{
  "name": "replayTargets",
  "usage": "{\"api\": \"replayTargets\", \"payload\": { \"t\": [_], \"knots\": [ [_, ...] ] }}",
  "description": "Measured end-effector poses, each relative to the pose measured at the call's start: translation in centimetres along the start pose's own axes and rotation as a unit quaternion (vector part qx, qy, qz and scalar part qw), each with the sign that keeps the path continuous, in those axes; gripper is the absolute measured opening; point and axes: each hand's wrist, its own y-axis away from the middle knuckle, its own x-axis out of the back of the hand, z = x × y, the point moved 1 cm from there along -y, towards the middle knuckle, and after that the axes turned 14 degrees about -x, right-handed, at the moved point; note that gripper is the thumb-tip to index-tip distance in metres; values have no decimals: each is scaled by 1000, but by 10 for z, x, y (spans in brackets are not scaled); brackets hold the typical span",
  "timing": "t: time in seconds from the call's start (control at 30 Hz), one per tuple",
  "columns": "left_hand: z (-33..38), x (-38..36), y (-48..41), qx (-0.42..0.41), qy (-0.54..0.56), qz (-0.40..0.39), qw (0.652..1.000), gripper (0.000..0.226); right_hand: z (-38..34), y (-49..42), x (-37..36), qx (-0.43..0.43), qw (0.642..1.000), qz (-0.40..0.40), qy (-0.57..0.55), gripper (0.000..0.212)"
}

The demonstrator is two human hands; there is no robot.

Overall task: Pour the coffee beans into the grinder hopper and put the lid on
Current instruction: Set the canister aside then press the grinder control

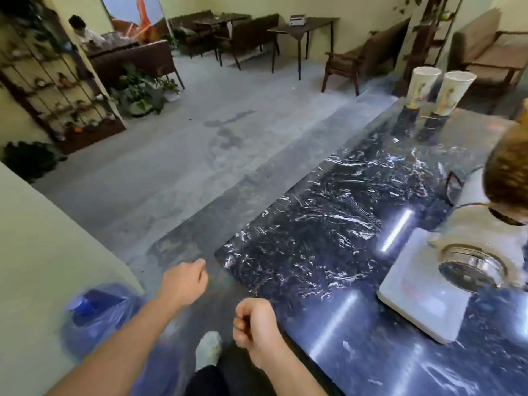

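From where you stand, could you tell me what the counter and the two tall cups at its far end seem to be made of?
The counter looks like polished black stone, perhaps marble: white veins run through it, and it mirrors the ceiling lights in bright streaks. The two cups look like printed paper with a matte finish: pale walls, thin rims, coloured pictures on the sides. They are blurred, so coated plastic cannot be ruled out.

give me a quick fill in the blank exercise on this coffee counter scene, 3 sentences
1. Both hands, left and right, are curled and holding ____.
2. The two tall white printed paper cups stand at the ____ end of the black marble counter.
3. The blue plastic water jug sits on the ____ to the person's left.

Missing words: nothing; far; floor
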Motion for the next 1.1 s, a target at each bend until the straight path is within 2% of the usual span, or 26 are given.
{"api": "replayTargets", "payload": {
  "t": [0.1,0.2,0.27,0.37,0.43,0.57,0.67,0.8,0.93,1.1],
  "knots": [
    [-100,-31,-17,20,-15,-73,997,23,4,-40,-68,-31,999,-21,14,31],
    [-182,-70,-64,-15,0,-159,987,23,-10,-112,-131,-53,998,-12,35,35],
    [-221,-90,-96,-53,5,-217,975,26,-30,-165,-165,-60,998,25,24,35],
    [-249,-99,-126,-118,-6,-299,947,30,-53,-220,-197,-53,991,126,0,35],
    [-256,-96,-147,-162,-9,-341,926,30,-70,-242,-207,-47,980,193,26,37],
    [-252,-89,-199,-224,-18,-385,895,32,-99,-267,-208,-73,952,278,108,30],
    [-234,-84,-243,-256,-5,-384,887,35,-125,-290,-192,-71,937,323,113,13],
    [-214,-90,-283,-284,-7,-403,870,32,-152,-323,-164,-73,924,348,138,22],
    [-197,-142,-335,-305,-2,-413,858,24,-170,-390,-126,-82,914,371,141,20],
    [-161,-271,-406,-369,25,-403,837,27,-172,-510,-65,-117,896,414,114,26]
  ]
}}
